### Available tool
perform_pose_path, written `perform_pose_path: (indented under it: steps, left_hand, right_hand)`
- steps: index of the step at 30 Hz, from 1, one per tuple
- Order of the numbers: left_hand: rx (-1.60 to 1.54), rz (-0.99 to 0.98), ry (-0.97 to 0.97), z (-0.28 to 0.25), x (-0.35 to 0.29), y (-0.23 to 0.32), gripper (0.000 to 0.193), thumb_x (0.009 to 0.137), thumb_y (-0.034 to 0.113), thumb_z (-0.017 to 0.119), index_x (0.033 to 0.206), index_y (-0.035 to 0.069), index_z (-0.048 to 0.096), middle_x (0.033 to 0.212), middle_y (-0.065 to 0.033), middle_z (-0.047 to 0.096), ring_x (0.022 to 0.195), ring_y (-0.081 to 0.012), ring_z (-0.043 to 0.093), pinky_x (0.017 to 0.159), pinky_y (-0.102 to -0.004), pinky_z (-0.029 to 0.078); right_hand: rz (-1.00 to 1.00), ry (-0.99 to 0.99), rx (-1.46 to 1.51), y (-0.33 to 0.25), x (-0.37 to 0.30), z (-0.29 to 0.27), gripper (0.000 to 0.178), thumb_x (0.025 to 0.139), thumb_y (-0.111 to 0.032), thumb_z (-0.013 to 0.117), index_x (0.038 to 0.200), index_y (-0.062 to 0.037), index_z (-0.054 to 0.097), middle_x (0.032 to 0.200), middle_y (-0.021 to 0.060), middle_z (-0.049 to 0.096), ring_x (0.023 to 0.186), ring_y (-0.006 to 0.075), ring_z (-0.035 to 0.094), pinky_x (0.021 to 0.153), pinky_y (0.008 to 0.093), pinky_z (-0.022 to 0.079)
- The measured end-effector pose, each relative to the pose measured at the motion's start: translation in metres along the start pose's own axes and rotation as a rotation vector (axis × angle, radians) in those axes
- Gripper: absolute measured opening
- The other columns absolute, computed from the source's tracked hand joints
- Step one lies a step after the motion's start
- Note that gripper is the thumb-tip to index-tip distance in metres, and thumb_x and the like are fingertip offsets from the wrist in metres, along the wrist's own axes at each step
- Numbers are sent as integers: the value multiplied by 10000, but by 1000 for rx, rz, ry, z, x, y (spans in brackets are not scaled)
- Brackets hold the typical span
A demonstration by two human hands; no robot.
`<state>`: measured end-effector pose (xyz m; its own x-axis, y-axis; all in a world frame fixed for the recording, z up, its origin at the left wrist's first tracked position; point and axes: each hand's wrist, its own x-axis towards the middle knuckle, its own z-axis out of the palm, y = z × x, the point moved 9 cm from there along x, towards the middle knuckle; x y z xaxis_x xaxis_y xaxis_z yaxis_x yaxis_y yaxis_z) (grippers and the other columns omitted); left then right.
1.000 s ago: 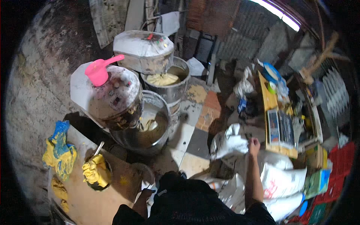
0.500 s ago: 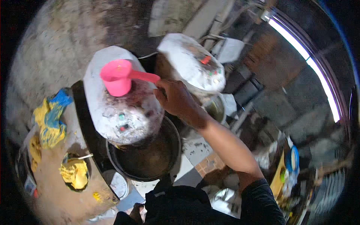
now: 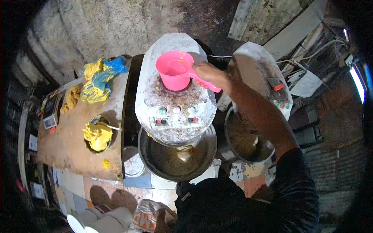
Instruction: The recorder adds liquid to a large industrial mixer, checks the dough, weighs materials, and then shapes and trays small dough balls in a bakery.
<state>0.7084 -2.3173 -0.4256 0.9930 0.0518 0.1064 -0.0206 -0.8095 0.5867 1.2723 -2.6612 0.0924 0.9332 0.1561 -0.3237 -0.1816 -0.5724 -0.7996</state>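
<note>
My right hand (image 3: 211,74) is closed around the handle of a pink plastic dipper (image 3: 173,75). The dipper is upright at the top of a worn white floor mixer (image 3: 149,93); whether its base touches the mixer I cannot tell. Below the mixer head is a large dark metal bowl (image 3: 149,165) with a pale mixing tool in it. Low in the view, my left hand (image 3: 162,220) is closed on the side of a clear plastic bag (image 3: 144,215) with orange print; part of that hand is hidden by dark clothing.
A second mixer (image 3: 248,58) with its bowl (image 3: 235,149) stands to the right. On the left, a wooden table (image 3: 66,143) holds a tub of yellow paste (image 3: 97,138), a yellow-and-blue plastic wrap (image 3: 97,81) and a small scale (image 3: 50,112). White buckets (image 3: 112,223) stand low at left.
The view has swung, so the mixers now sit further right and upright. My right hand still holds the dipper at the mixer's top. The plastic bag beside my left hand has come into view.
</note>
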Motion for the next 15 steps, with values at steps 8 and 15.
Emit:
perform_pose_path:
  steps: [8,15]
  left_hand:
    - [-1130,-1118,148,124,-194,104,179,877,180,502,938,41,597,776,-116,601,636,-255,569,660,-494,473]
    - [-822,-1584,523,212,-208,200,399,864,257,572,1171,9,511,1080,-236,537,1008,-377,497,892,-409,403]
  right_hand:
    - [-177,-270,-163,32,-90,-49,502,959,-387,345,847,48,569,616,102,553,465,180,549,416,316,459]
    - [-146,-381,-89,157,-197,-110,464,974,-359,347,828,29,555,616,79,568,466,144,558,423,277,469]
